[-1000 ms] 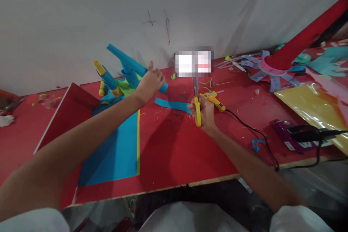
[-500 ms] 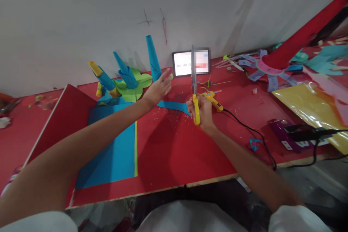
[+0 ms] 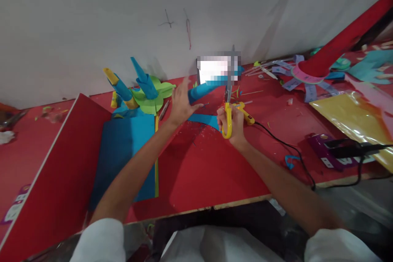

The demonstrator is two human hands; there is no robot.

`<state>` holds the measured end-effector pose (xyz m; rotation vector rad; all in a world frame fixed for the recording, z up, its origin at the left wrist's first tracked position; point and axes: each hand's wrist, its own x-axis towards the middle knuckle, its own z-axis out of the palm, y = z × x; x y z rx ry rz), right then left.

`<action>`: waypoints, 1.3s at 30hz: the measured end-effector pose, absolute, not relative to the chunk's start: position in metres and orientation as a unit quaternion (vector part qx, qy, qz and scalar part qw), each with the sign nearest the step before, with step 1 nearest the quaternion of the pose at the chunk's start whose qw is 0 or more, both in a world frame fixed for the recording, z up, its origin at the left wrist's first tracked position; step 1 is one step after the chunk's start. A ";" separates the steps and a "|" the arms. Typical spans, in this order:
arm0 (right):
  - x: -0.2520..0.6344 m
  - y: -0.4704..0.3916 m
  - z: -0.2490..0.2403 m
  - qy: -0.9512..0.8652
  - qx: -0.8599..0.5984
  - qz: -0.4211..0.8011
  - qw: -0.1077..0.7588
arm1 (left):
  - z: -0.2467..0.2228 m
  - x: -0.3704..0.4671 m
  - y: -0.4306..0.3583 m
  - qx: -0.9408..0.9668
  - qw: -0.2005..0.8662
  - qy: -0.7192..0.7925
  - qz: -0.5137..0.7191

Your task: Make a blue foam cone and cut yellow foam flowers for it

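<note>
My right hand [image 3: 233, 126] is closed around the yellow handles of the scissors [image 3: 227, 116], whose blades point up toward the wall. The right end of a curved blue strip [image 3: 204, 120] is at the same hand's fingers. My left hand [image 3: 181, 104] has its fingers spread, blurred at the tips, and holds nothing. Beside its thumb, the wide end of a blue paper tube [image 3: 201, 91] tilts over to the right, passing behind the scissor blades and in front of the tablet [image 3: 211, 66]. The yellow glue gun [image 3: 248, 117] lies just right of my right hand.
At the left are a blue sheet [image 3: 129, 139], an upright red panel [image 3: 67, 163] and rolled paper pieces on green leaf shapes [image 3: 152, 100]. A black cord runs from the glue gun to a purple power strip [image 3: 319, 147]. A yellow sheet [image 3: 353, 118] lies at the right.
The blue tube, upright before, has tipped to the right. My left hand is now beside its wide end, fingers raised. The scissors and my right hand have shifted slightly right in view.
</note>
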<state>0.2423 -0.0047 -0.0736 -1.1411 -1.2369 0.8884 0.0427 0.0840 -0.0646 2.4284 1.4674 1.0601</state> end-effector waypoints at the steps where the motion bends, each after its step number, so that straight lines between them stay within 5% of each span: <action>1: 0.242 -0.005 -0.071 -0.515 -0.486 0.385 0.592 | -0.068 0.053 0.093 0.815 0.074 0.480 0.318; 18: 0.237 -0.009 -0.060 -0.500 -0.475 0.405 0.601 | -0.093 0.018 0.144 0.631 0.313 0.460 0.540; 39: 0.238 -0.010 -0.063 -0.505 -0.452 0.444 0.586 | -0.088 0.013 0.146 0.693 0.254 0.453 0.500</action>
